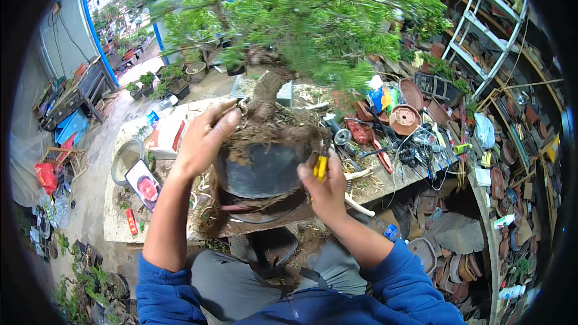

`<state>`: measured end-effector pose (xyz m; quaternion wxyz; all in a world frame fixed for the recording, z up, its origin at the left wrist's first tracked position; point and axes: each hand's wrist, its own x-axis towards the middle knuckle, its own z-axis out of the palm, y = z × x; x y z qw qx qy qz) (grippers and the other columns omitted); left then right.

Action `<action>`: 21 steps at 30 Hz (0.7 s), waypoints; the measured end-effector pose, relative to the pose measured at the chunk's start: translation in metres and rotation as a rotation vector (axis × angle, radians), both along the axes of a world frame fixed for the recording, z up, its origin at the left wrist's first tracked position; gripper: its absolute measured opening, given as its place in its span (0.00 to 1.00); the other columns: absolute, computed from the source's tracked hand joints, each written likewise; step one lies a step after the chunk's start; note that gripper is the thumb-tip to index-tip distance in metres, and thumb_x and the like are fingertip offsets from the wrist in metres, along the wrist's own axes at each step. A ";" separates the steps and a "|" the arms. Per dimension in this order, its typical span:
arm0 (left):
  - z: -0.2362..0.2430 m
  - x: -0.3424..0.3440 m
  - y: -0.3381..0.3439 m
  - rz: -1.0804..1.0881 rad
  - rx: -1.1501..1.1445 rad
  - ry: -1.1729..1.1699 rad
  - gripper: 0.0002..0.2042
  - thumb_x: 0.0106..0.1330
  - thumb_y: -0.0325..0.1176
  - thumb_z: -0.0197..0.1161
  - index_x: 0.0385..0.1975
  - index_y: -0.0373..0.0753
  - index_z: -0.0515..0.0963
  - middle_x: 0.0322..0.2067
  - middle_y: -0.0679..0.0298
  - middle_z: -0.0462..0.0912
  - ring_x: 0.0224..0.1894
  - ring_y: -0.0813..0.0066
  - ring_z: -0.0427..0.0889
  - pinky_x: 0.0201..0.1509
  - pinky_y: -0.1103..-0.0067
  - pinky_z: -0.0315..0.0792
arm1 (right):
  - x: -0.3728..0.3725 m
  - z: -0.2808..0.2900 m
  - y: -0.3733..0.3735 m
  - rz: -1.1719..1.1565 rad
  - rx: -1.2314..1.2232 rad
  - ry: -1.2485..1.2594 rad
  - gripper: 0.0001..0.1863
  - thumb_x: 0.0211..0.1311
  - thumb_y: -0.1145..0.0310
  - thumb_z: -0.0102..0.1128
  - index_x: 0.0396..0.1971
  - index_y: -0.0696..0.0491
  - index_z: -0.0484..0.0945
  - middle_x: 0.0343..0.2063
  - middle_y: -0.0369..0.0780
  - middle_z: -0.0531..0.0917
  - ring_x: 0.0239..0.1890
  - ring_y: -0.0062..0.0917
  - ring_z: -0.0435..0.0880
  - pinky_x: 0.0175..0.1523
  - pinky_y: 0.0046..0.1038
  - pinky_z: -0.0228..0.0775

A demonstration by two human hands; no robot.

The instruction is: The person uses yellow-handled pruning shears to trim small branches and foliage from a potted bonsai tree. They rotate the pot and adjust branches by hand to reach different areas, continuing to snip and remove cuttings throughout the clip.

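Note:
A leafy bonsai tree (325, 18) with a thick trunk (265, 99) and soil-covered roots stands over a round black pot (259, 171) on the worktable, its foliage blurred. My left hand (208, 138) grips the upper left of the root mass with curled fingers. My right hand (322, 186) is closed on a yellow-handled tool (321, 165) beside the pot's right side; the tool's tip is against or near the roots, too blurred to tell.
A phone (146, 185), a bowl (125, 162) and a red-and-white box (165, 135) lie left on the worktable (123, 222). Tools, cables and clay pots (404, 119) crowd its right. A ladder (481, 24) leans at right. A doorway at back left shows plants outside.

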<state>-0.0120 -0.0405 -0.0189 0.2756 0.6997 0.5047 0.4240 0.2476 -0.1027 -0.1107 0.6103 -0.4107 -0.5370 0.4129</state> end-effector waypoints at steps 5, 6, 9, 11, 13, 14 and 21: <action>-0.008 0.007 -0.051 0.063 0.128 0.157 0.44 0.64 0.62 0.67 0.69 0.30 0.69 0.65 0.35 0.73 0.69 0.42 0.72 0.75 0.59 0.62 | 0.009 -0.008 0.062 -0.121 -0.035 0.121 0.21 0.72 0.60 0.64 0.56 0.56 0.72 0.37 0.35 0.81 0.36 0.17 0.77 0.45 0.22 0.71; -0.007 0.014 -0.064 0.100 0.154 0.258 0.44 0.62 0.59 0.70 0.69 0.30 0.68 0.69 0.33 0.67 0.73 0.39 0.66 0.76 0.58 0.59 | 0.014 -0.006 0.080 -0.065 -0.022 0.085 0.22 0.73 0.60 0.62 0.58 0.56 0.72 0.37 0.37 0.83 0.36 0.18 0.78 0.45 0.23 0.72; -0.002 0.034 -0.102 0.029 0.221 0.299 0.44 0.61 0.55 0.72 0.70 0.32 0.65 0.73 0.31 0.56 0.75 0.30 0.58 0.77 0.51 0.56 | 0.019 0.000 0.134 0.158 -0.188 0.217 0.20 0.76 0.61 0.57 0.60 0.57 0.71 0.43 0.41 0.86 0.42 0.24 0.86 0.50 0.29 0.79; -0.001 0.042 -0.118 -0.070 0.185 0.300 0.41 0.61 0.49 0.74 0.70 0.35 0.66 0.73 0.31 0.55 0.74 0.24 0.56 0.77 0.48 0.56 | 0.014 0.003 0.159 0.211 -0.203 0.221 0.21 0.76 0.62 0.57 0.61 0.57 0.71 0.45 0.43 0.87 0.45 0.29 0.88 0.51 0.32 0.81; -0.003 0.038 -0.121 -0.081 0.304 0.215 0.34 0.60 0.43 0.76 0.64 0.35 0.73 0.72 0.37 0.62 0.74 0.29 0.60 0.76 0.50 0.60 | 0.008 0.005 0.169 0.123 -0.208 0.198 0.22 0.76 0.64 0.58 0.62 0.58 0.70 0.45 0.44 0.87 0.46 0.33 0.90 0.50 0.34 0.82; -0.006 0.033 -0.120 -0.062 0.373 0.201 0.31 0.59 0.41 0.76 0.61 0.35 0.76 0.71 0.40 0.66 0.74 0.32 0.62 0.76 0.51 0.61 | 0.006 0.006 0.168 0.092 -0.174 0.212 0.21 0.75 0.65 0.58 0.62 0.57 0.71 0.45 0.43 0.87 0.44 0.32 0.90 0.49 0.33 0.81; -0.034 -0.014 -0.066 0.418 0.208 -0.289 0.23 0.66 0.36 0.73 0.56 0.26 0.81 0.54 0.47 0.86 0.58 0.64 0.84 0.65 0.72 0.74 | 0.001 0.010 0.122 0.065 -0.043 0.234 0.26 0.71 0.69 0.64 0.63 0.64 0.69 0.41 0.41 0.84 0.40 0.26 0.88 0.47 0.26 0.78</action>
